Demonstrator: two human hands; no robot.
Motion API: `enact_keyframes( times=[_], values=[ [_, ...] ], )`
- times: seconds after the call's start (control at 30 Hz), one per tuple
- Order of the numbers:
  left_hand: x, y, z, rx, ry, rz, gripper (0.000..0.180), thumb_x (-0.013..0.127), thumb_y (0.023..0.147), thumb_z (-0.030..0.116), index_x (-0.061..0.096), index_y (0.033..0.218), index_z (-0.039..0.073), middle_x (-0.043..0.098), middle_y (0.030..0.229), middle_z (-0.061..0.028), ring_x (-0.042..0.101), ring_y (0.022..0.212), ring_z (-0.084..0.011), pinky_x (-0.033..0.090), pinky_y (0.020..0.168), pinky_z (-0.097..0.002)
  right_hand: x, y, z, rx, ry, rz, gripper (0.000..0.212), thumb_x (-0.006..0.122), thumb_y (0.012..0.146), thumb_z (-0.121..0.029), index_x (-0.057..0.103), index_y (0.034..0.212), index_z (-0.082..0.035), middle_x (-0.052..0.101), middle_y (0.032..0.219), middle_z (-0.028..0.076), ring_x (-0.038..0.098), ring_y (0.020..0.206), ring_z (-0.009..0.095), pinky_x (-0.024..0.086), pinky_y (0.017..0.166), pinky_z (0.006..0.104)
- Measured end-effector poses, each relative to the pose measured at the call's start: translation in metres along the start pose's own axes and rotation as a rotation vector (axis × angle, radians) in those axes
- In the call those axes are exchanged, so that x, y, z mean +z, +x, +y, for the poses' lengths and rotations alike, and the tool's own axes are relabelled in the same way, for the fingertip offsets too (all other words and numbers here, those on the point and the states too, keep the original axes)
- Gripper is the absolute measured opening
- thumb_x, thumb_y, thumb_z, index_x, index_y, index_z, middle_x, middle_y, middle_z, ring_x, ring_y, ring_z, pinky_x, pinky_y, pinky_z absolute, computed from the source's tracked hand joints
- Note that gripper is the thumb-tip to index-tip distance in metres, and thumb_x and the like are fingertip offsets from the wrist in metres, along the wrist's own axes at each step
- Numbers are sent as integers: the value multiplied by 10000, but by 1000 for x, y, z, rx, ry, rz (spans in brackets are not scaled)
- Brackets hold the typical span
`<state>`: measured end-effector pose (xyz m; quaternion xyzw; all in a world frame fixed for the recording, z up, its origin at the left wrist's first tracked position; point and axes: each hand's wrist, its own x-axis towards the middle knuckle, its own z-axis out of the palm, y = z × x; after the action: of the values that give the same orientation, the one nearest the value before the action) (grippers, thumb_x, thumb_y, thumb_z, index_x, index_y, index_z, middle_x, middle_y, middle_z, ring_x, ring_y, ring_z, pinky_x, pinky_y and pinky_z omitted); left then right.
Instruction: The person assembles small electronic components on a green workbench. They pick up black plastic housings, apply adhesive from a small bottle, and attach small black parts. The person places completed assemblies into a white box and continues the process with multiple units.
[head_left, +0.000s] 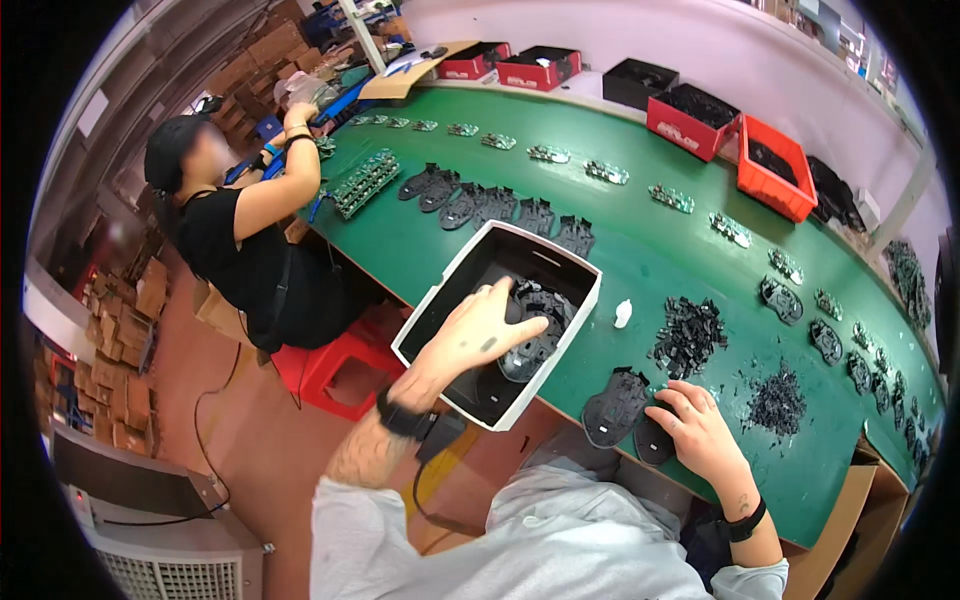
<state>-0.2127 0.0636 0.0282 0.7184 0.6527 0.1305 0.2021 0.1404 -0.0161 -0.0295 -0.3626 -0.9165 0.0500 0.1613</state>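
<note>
My left hand (478, 328) reaches into a white-rimmed box (420, 338) with a dark inside. Its thumb and fingers are spread around a black mouse base (530, 350), one of several lying in the box; its fingertips are partly hidden. Close to the table's front edge, my right hand (695, 430) has its fingers curled on the side of another black mouse base (653, 440). Just left of that piece lies a similar mouse base (612, 410), with small black parts at its upper end.
Loose black parts form two piles, one of larger pieces (690, 338) and one of small bits (776, 398). A small white bottle (623, 313) stands nearby. Green circuit boards (605, 172) line the green table (640, 240). A co-worker (255, 230) sits at the left.
</note>
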Motion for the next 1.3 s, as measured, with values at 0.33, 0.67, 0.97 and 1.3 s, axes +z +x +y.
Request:
enact_keyframes(
  times=[0.33, 0.67, 0.97, 1.3],
  values=[
    [47, 76, -33, -33, -52, -130, 1230, 888, 521, 460, 298, 1471, -52, 481, 1274, -315, 505, 1190, -426, 429, 1032, -436, -23, 1, -21, 164, 160, 340, 361, 645, 685, 93, 681, 991, -95, 621, 1180, 75, 517, 1217, 339, 460, 982, 457],
    [35, 83, -41, -28, -307, 95, 1004, 886, 518, 280, 434, 1386, 56, 511, 1229, -252, 531, 1129, -354, 454, 976, -430, -43, 0, -22, 208, 318, 505, 296, 632, 704, 96, 676, 952, -60, 653, 1111, 93, 584, 1125, 329, 474, 945, 429],
    [-52, 23, 24, 84, -952, 284, 702, 776, 701, 22, 450, 1320, 69, 525, 1197, -168, 612, 1009, -237, 559, 788, -327, -21, 13, -22, 427, 1309, 579, 381, 571, 963, -148, 535, 1316, -9, 653, 1183, 132, 637, 1092, 220, 514, 921, 345],
    [80, -61, 170, 316, -1000, -468, 697, 750, 766, 35, 451, 1395, 43, 558, 1159, -83, 591, 1075, -162, 518, 874, -300, -31, -60, -38, 715, 1492, 676, 389, 632, 916, -34, 534, 1283, 54, 639, 1182, 89, 610, 1070, 151, 476, 951, 305]
  ],
)
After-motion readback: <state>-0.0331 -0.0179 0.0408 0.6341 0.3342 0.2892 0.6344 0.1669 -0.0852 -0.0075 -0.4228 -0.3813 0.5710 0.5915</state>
